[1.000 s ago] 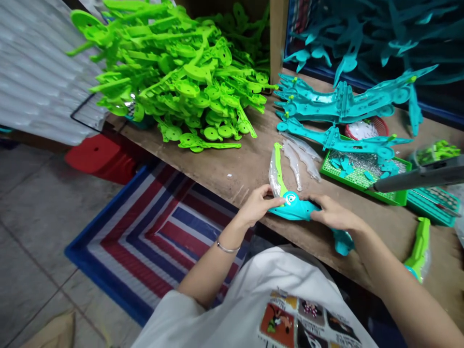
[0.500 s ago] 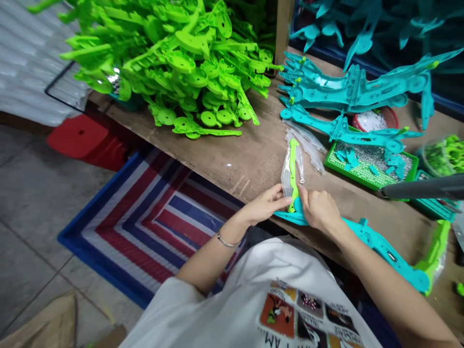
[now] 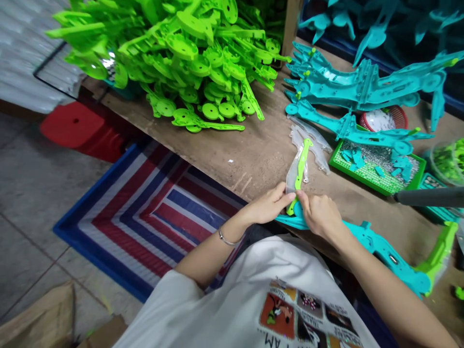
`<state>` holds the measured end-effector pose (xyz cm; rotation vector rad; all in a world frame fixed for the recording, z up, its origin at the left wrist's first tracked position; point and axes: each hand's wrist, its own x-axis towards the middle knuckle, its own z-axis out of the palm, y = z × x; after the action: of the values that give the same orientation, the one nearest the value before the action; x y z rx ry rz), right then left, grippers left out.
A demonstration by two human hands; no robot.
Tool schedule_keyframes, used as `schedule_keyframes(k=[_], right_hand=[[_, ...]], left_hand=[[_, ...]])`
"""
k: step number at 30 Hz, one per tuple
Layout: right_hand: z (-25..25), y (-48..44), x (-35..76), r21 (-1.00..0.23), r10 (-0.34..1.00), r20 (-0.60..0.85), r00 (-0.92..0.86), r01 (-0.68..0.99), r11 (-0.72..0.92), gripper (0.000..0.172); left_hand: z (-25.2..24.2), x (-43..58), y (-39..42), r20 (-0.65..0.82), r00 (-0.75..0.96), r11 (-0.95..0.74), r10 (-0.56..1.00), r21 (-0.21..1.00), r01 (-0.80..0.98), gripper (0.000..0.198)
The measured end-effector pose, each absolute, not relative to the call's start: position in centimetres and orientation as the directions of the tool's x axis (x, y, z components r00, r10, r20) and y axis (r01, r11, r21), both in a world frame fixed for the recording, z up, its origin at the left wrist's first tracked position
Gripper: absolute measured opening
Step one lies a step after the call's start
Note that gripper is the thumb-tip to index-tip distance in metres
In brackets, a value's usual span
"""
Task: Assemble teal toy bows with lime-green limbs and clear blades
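Lime-green slim plastic strip (image 3: 301, 169): pinched by left hand (image 3: 270, 204) and right hand (image 3: 322, 215), thumbs adjacent, at front edge of brown tabletop (image 3: 259, 157) extending leftward.

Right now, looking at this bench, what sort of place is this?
Probably an assembly workshop: there's a heap of similar green plastic parts, several matching teal pieces laid near one another, and a green tray of small silvery and teal bits.

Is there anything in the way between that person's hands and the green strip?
Nothing visible: the left hand and right hand both touch the green strip. The clear pieces on the table lie beyond both hands.
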<state>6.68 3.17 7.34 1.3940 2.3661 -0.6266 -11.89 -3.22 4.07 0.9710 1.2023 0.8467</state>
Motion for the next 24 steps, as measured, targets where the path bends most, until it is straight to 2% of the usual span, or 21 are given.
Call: schedule_keyframes(k=[3, 5, 8, 11, 15, 19, 22, 24], right_hand=[[7.4, 3.7, 6.8, -0.209, 0.742, -0.478, -0.47, 0.882, 0.423, 0.081], [7.3, 4.2, 6.8, -0.19, 0.739, -0.486, -0.467, 0.881, 0.433, 0.082], [7.0, 5.0, 6.7, -0.162, 0.734, -0.504, -0.456, 0.884, 0.439, 0.087], [6.6, 5.7, 6.3, -0.153, 0.747, -0.5, -0.438, 0.894, 0.422, 0.093], [6.2, 7.1, 5.6, -0.195, 0.751, -0.5, -0.43, 0.901, 0.386, 0.098], [6.1, 8.6, 5.3, -0.251, 0.766, -0.462, -0.448, 0.894, 0.371, 0.099], [6.2, 9.1, 6.4, -0.287, 0.752, -0.422, -0.506, 0.862, 0.418, 0.094], [6.4, 9.1, 7.7, -0.247, 0.755, -0.411, -0.512, 0.859, 0.448, 0.085]], left_hand=[[4.0, -12.2, -4.2, -0.372, 0.367, 0.443, 0.852, 0.887, -0.129, 0.037], [3.7, -11.9, -4.7, -0.422, 0.416, 0.542, 0.806, 0.808, -0.232, 0.041], [3.0, -11.2, -4.9, -0.521, 0.337, 0.618, 0.784, 0.706, -0.346, 0.042], [2.6, -10.7, -4.5, -0.573, 0.29, 0.642, 0.767, 0.669, -0.375, 0.045], [2.4, -10.7, -4.0, -0.587, 0.26, 0.641, 0.767, 0.679, -0.358, 0.05], [2.2, -11.0, -3.6, -0.523, 0.244, 0.575, 0.817, 0.706, -0.413, 0.049], [2.0, -11.0, -3.5, -0.515, 0.213, 0.551, 0.831, 0.705, -0.446, 0.049], [1.9, -10.8, -3.5, -0.535, 0.192, 0.557, 0.823, 0.694, -0.456, 0.046]])
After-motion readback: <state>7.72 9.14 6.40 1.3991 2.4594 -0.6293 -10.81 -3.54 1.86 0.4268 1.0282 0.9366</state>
